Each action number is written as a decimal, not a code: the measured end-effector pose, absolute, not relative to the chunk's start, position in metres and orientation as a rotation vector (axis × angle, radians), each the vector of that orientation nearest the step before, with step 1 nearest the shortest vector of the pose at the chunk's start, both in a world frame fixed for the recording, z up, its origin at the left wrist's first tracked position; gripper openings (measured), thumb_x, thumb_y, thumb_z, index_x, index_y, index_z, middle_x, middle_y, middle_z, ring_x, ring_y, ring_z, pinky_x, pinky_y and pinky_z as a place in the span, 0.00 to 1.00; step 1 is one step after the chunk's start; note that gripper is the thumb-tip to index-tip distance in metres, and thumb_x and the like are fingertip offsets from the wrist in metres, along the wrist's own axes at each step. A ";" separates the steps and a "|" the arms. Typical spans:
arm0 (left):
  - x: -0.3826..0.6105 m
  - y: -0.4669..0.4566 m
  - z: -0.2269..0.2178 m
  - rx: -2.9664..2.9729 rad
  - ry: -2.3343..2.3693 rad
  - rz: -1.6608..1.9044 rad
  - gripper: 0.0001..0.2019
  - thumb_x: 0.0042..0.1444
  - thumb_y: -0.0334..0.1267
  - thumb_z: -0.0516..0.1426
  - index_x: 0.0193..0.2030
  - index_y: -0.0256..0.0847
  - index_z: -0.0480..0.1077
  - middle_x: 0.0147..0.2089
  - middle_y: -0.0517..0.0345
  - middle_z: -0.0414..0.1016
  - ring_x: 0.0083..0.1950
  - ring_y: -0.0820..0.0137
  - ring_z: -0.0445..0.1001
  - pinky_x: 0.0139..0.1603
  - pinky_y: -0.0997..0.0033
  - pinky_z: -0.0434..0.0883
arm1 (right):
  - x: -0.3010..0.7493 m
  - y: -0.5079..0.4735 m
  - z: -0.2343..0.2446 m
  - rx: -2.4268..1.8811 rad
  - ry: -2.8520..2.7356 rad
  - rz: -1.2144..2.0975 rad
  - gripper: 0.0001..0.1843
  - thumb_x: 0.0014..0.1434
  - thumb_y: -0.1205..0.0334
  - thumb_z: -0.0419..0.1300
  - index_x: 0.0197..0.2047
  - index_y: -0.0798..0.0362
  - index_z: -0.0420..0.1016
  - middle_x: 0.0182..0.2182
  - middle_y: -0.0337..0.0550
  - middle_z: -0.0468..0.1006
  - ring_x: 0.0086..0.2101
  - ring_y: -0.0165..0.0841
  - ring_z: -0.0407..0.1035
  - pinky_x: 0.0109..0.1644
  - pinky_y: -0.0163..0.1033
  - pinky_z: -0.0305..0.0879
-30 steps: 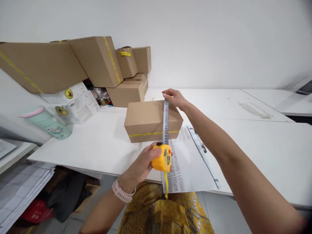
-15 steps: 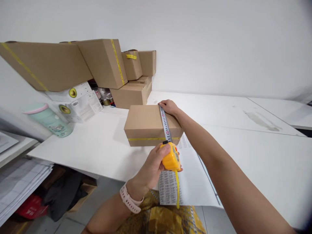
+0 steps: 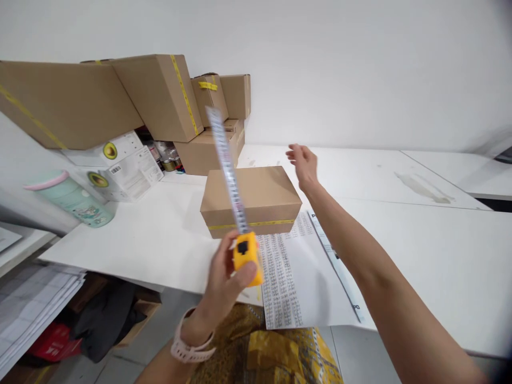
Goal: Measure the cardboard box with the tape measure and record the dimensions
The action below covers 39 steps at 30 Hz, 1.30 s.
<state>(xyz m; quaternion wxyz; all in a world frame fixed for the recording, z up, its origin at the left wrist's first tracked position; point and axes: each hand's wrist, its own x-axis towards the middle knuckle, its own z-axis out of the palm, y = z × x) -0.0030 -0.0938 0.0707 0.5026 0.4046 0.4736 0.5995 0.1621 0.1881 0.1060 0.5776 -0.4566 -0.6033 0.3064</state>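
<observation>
My left hand (image 3: 226, 274) grips a yellow tape measure (image 3: 248, 256) in front of the box. Its metal blade (image 3: 228, 168) is pulled out and slants up and away over the cardboard box, its free end blurred by motion. The brown cardboard box (image 3: 260, 189), with a yellow tape strip along its near side, lies on the white table (image 3: 168, 234). Past the box's right back corner, my right hand (image 3: 304, 162) is raised with bent fingers apart, touching nothing.
Stacked cardboard boxes (image 3: 160, 96) stand at the back left over white avocado-printed boxes (image 3: 132, 165). A mint green tumbler (image 3: 76, 200) is at the left. Printed sheets (image 3: 280, 282) lie at the table's front edge. Below left, a shelf holds papers (image 3: 36, 298).
My right hand has let go of the blade's end and moved right. My left hand has shifted left with the tape measure, and the blade has swung up off the box.
</observation>
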 end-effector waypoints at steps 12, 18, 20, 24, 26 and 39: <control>-0.087 -0.056 0.076 1.049 1.347 1.622 0.23 0.47 0.48 0.67 0.48 0.46 0.68 0.43 0.58 0.74 0.41 0.63 0.78 0.37 0.65 0.79 | 0.220 0.097 0.091 -1.111 -1.792 0.840 0.26 0.64 0.39 0.58 0.58 0.43 0.77 0.58 0.48 0.74 0.50 0.41 0.70 0.51 0.44 0.70; -0.083 -0.024 0.124 1.177 1.256 1.639 0.18 0.48 0.49 0.66 0.41 0.45 0.71 0.40 0.58 0.74 0.41 0.61 0.78 0.35 0.65 0.80 | 0.218 0.137 0.124 -1.289 -1.765 0.504 0.22 0.63 0.40 0.60 0.42 0.51 0.79 0.43 0.48 0.76 0.43 0.40 0.69 0.52 0.49 0.66; -0.078 -0.019 0.127 1.211 1.276 1.664 0.16 0.49 0.48 0.66 0.41 0.45 0.71 0.41 0.58 0.75 0.42 0.63 0.77 0.36 0.67 0.79 | 0.213 0.150 0.123 -1.279 -1.750 0.418 0.21 0.65 0.41 0.58 0.39 0.52 0.77 0.43 0.49 0.75 0.45 0.41 0.68 0.54 0.49 0.64; -0.053 -0.039 0.113 1.298 1.184 1.702 0.19 0.51 0.45 0.68 0.48 0.47 0.72 0.48 0.57 0.76 0.41 0.66 0.76 0.34 0.70 0.77 | 0.203 0.163 0.119 -1.092 -1.862 0.289 0.17 0.70 0.50 0.50 0.42 0.51 0.76 0.46 0.49 0.76 0.49 0.41 0.68 0.56 0.47 0.62; -0.034 -0.057 0.100 1.252 1.067 1.504 0.20 0.53 0.46 0.67 0.51 0.49 0.71 0.48 0.56 0.77 0.37 0.67 0.76 0.31 0.71 0.75 | 0.200 0.162 0.119 -1.064 -1.924 0.233 0.18 0.71 0.54 0.47 0.45 0.50 0.76 0.47 0.49 0.78 0.49 0.42 0.68 0.56 0.47 0.61; 0.023 -0.094 0.033 0.945 0.846 1.055 0.23 0.55 0.51 0.68 0.52 0.46 0.69 0.43 0.57 0.71 0.38 0.71 0.71 0.38 0.73 0.71 | 0.199 0.152 0.123 -1.091 -2.139 -0.147 0.25 0.71 0.63 0.40 0.64 0.42 0.70 0.42 0.47 0.76 0.43 0.43 0.65 0.53 0.50 0.58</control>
